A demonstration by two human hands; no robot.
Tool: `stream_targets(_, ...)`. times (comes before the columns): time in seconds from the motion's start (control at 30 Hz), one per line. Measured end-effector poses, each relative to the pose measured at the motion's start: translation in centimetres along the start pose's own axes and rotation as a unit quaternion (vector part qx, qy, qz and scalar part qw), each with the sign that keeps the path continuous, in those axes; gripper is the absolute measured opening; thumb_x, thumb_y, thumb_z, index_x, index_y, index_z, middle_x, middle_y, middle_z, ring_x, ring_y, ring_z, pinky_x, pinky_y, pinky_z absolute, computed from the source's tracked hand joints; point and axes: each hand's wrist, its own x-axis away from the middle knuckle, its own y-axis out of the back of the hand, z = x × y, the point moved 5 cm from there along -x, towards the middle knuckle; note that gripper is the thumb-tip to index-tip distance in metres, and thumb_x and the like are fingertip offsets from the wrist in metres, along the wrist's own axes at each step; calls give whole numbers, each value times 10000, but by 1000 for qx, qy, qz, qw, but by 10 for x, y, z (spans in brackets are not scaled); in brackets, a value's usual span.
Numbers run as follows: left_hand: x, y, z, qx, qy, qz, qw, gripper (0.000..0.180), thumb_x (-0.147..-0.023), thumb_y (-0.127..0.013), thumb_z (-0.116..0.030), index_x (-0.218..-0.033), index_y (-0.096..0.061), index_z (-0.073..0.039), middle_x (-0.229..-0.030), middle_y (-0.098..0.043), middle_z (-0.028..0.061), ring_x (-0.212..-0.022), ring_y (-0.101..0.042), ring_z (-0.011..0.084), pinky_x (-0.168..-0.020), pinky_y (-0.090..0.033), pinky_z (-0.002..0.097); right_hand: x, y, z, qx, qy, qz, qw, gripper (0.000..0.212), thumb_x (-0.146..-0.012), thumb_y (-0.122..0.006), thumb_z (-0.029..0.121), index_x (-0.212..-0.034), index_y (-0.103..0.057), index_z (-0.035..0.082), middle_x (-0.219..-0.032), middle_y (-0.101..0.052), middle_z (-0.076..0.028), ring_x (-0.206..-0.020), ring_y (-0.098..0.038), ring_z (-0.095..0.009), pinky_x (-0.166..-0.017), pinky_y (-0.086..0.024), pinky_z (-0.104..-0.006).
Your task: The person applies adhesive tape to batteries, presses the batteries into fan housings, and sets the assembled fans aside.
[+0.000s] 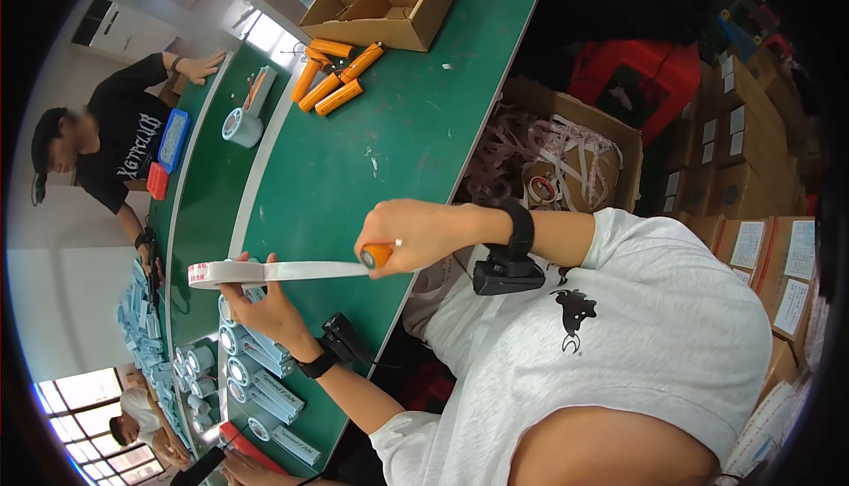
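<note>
My right hand (411, 237) is closed around an orange cylindrical battery cell (378, 255), with one round end showing. A white strip of tape (320, 270) stretches from that cell to a tape roll (210, 275) with red print on its edge. Gripped in the fingers of my left hand (268, 316), the roll is held over the green table's left part. The strip looks taut between both hands. Beyond them, several orange cells (332, 79) with thin wires lie loosely on the table.
A cardboard box (424, 26) holding cells stands at the far end of the green table (398, 145). Light-blue handheld fans (270, 393) crowd the near left. A waste carton (623, 132) of tape liner and a red stool (641, 79) are right. Co-workers (124, 137) sit across.
</note>
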Motion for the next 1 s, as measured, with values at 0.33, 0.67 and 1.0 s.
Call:
stream_targets(0.33, 7, -8, -17, -73, -57, 5, 996, 412, -684, -711, -81, -1044, -522, -15, -959, -612, 46, -947, -514, 213, -886, -342, 323, -9, 30, -2, -317, 51, -83, 943, 487, -875, -487, 423, -1011, -579, -35, -733, -560, -77, -681, -504, -136, -641, -413, -267)
stream_targets(0.67, 16, -25, -24, -94, -173, 97, 976, 452, -654, -736, -118, -1043, -525, -24, -963, -601, 53, -897, -464, 256, -855, -321, 337, -33, 21, -9, -269, -8, -134, 954, 332, -891, -496, 283, -1035, -594, 0, -781, -534, -52, -656, -466, -84, -582, -387, -207)
stream_targets(1.0, 19, -31, -20, -125, -154, 107, 974, 622, -582, -773, -139, -1106, -475, 14, -956, -537, 112, -878, -415, 289, -820, -314, 340, -65, 7, 24, -145, 98, -267, 948, 246, -790, -613, 152, -913, -612, -61, -813, -532, -101, -738, -532, -187, -712, -420, -281)
